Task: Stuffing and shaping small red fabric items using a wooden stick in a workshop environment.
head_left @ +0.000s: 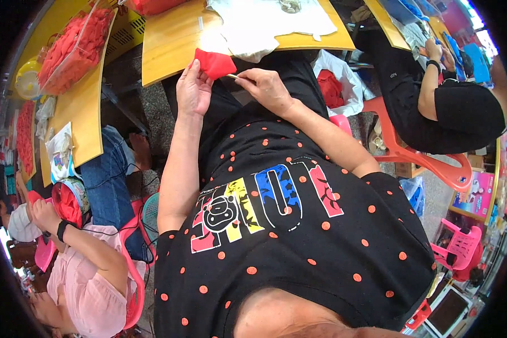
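Note:
Just off the near edge of the wooden table, my left hand pinches a small red cloth piece by its left side, thumb against it. The cloth looks like a small pouch, slightly puffed out. My right hand grips a thin stick between thumb and fingers. The stick's far end meets the lower right corner of the red cloth; whether it goes inside cannot be made out. Both hands are raised above my lap.
White cloth covers much of the tabletop. A white plastic bag with red cloth hangs right of my knees. A clear bin of red pieces stands left. Co-workers sit both sides; an orange chair is right.

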Motion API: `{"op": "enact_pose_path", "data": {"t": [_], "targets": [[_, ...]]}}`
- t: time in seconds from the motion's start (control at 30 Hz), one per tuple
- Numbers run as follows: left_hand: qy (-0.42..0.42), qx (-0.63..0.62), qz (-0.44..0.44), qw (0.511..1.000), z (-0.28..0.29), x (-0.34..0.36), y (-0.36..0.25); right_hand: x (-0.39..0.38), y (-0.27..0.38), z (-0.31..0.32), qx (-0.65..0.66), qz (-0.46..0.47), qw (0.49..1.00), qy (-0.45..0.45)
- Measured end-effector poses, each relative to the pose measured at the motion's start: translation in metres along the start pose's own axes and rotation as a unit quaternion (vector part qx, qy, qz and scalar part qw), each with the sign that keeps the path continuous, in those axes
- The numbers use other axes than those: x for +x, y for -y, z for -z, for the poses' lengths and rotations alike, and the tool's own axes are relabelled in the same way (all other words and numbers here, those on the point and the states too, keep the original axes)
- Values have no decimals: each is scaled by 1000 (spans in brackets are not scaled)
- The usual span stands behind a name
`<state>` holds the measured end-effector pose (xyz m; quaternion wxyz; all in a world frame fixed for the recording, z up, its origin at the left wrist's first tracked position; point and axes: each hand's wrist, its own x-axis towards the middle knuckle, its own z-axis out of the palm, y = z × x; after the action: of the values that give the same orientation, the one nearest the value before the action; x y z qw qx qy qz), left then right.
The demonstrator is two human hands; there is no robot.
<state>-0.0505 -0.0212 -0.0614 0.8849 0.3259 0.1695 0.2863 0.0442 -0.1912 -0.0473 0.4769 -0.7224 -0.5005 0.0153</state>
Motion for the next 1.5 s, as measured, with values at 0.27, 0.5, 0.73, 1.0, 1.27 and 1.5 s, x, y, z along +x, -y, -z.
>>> {"op": "enact_pose_path", "data": {"t": [0.27, 0.5, 0.73, 1.0, 1.27, 1.5], "targets": [[-14, -20, 25, 999, -12, -5, 0, 5, 6, 1, 143, -209, 964, 80], [6, 45, 58, 997, -8, -3, 0, 6, -12, -5, 263, -264, 923, 96], [11, 51, 63, 997, 3, 3, -8, 4, -14, -5, 253, -262, 924, 115], [-39, 80, 114, 990, 7, 3, -20, 9, -11, 12, 72, -189, 966, 158], [-66, 153, 220, 961, 11, 2, -23, 4, -17, 22, -145, 61, 984, 80], [-67, 216, 229, 947, 11, 1, -20, 7, -14, 23, -215, 158, 963, 31]]}}
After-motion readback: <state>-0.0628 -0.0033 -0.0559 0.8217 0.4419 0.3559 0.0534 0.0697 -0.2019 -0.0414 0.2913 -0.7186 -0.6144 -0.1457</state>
